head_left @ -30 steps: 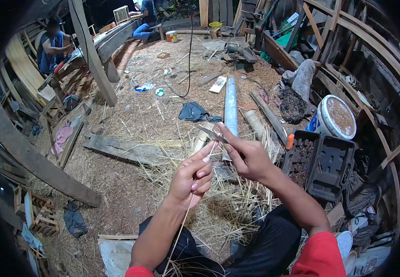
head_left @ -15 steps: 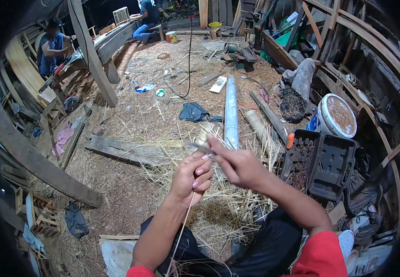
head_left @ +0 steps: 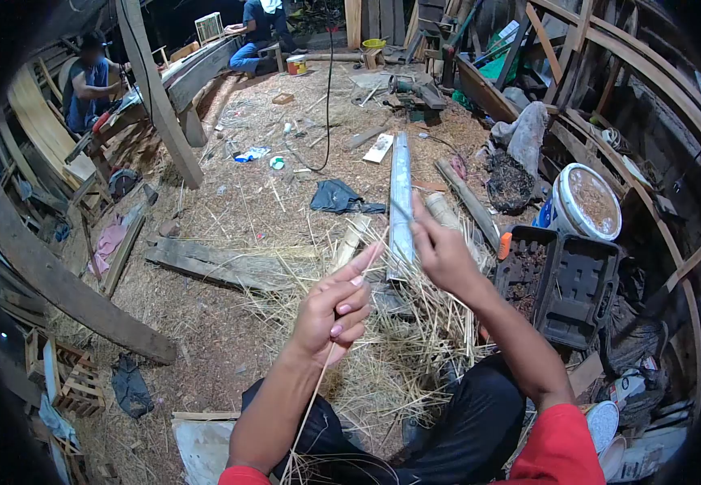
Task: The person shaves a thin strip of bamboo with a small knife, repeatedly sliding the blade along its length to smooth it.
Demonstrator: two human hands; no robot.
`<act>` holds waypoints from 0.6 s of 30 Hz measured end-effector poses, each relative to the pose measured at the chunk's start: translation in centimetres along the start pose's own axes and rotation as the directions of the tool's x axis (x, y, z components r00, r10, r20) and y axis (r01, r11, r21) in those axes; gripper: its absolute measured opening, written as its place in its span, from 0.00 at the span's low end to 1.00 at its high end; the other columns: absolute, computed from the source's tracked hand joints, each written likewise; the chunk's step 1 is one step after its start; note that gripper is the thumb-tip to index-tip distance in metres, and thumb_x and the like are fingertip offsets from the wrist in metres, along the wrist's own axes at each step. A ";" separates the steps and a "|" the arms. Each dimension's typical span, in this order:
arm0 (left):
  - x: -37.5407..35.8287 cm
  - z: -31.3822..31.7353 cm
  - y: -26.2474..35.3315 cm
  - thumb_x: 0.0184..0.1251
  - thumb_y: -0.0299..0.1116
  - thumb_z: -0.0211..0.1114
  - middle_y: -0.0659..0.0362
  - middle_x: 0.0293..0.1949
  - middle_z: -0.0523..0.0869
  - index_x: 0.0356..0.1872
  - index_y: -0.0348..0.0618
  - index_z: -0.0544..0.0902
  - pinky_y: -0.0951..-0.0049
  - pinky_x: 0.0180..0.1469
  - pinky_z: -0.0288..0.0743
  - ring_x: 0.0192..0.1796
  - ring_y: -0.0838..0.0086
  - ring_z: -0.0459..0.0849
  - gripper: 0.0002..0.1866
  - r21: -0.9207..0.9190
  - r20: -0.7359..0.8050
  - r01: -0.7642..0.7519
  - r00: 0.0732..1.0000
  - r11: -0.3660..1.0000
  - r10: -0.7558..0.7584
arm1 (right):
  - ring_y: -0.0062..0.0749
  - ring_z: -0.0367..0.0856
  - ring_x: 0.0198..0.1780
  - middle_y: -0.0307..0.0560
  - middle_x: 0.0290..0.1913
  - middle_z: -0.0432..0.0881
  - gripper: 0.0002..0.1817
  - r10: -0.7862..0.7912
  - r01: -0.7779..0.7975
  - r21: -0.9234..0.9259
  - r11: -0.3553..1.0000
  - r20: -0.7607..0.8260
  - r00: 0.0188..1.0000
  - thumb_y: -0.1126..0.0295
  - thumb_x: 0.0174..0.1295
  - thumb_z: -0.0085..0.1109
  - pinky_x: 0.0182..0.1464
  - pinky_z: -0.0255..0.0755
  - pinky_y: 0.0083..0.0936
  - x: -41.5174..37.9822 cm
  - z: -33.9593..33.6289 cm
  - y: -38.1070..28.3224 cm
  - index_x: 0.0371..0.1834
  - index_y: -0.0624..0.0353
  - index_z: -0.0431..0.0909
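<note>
Near the centre, my left hand (head_left: 338, 315) is closed around a thin pale strip (head_left: 310, 412), which runs down towards my lap; its upper end shows by the extended index finger. My right hand (head_left: 445, 252) is raised to the right, apart from my left hand, with its fingers pressed together beside the long grey pole (head_left: 401, 190). What it grips cannot be made out against the pole. Loose pale strips (head_left: 391, 356) lie on the ground around and below my hands. More thin strips cross my lap.
An open black case (head_left: 577, 283) and a lidded bucket (head_left: 591, 202) stand at the right. A weathered plank (head_left: 221, 263) lies left of my hands, with a dark cloth (head_left: 338, 196) beyond. Slanting posts (head_left: 67, 275) rise at the left. Other people (head_left: 92, 85) sit near a bench at the back left.
My right hand has moved up and right, away from my left hand. The knife it held against the strip no longer shows clearly. At the back, more of another person has come into view.
</note>
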State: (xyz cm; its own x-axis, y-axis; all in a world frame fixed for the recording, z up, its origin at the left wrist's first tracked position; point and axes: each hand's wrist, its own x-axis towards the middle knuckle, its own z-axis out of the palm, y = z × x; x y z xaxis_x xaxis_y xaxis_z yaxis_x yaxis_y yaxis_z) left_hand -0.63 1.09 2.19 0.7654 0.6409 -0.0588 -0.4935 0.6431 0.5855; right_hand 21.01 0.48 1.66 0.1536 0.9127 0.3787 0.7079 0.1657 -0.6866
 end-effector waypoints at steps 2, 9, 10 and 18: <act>-0.1 0.3 0.1 0.76 0.26 0.44 0.69 0.20 0.63 0.75 0.40 0.57 0.89 0.11 0.50 0.13 0.89 0.57 0.27 0.045 0.004 0.000 1.000 0.999 -0.001 | 0.41 0.79 0.19 0.53 0.18 0.77 0.27 -0.077 0.077 0.045 0.996 -0.009 0.997 0.62 0.74 0.45 0.28 0.72 0.36 0.0 0.5 0.1 0.75 0.55 0.60; 0.5 0.4 -0.4 0.77 0.30 0.46 0.63 0.24 0.73 0.76 0.38 0.52 0.87 0.12 0.54 0.12 0.87 0.60 0.29 0.374 -0.169 -0.053 0.978 0.926 0.124 | 0.44 0.84 0.31 0.61 0.50 0.83 0.27 -0.348 0.334 0.149 0.931 0.074 0.935 0.69 0.71 0.50 0.36 0.76 0.34 -2.2 1.6 -1.4 0.74 0.57 0.62; 0.5 0.4 -0.7 0.77 0.31 0.46 0.62 0.24 0.74 0.76 0.38 0.52 0.86 0.12 0.54 0.12 0.87 0.60 0.30 0.375 -0.182 -0.045 0.976 0.926 0.121 | 0.50 0.85 0.35 0.63 0.53 0.81 0.27 -0.357 0.341 0.159 0.926 0.083 0.930 0.68 0.71 0.50 0.39 0.77 0.38 -2.1 1.9 -1.0 0.73 0.57 0.63; 0.9 -0.5 0.0 0.78 0.26 0.41 0.68 0.19 0.64 0.77 0.50 0.55 0.87 0.11 0.49 0.11 0.87 0.55 0.28 0.110 -0.098 -0.025 0.995 0.994 0.036 | 0.55 0.84 0.28 0.60 0.30 0.83 0.31 -0.353 0.347 0.064 0.936 0.159 0.922 0.68 0.70 0.50 0.33 0.76 0.42 -2.1 2.2 -0.6 0.77 0.54 0.56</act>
State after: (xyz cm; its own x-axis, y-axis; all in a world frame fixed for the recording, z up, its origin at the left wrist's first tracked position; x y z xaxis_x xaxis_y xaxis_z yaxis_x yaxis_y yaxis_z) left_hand -0.17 1.84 1.69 0.7028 0.7018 -0.1165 -0.4645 0.5767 0.6720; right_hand 18.74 -0.66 -0.10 -0.2177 0.8425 0.4928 0.6715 0.4957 -0.5508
